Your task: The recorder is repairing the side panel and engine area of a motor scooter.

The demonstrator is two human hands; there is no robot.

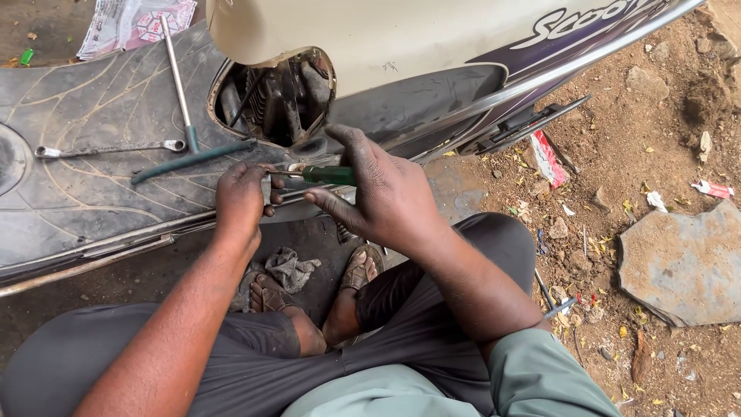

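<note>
Firmly, right hand [390, 197] grips green screwdriver [328, 175]; left hand [241, 197] closes around its shaft.

I count one scooter [432, 46] lying on its side in front of me, and three hand tools: one green-handled screwdriver [328, 175], one T-handle wrench [185, 116] and one flat spanner [108, 148] on the footboard. There is one grey rag [292, 268], two sandals [363, 270] on my feet, one flat stone slab [683, 262], and two red wrappers [548, 158] in the dirt.
</note>
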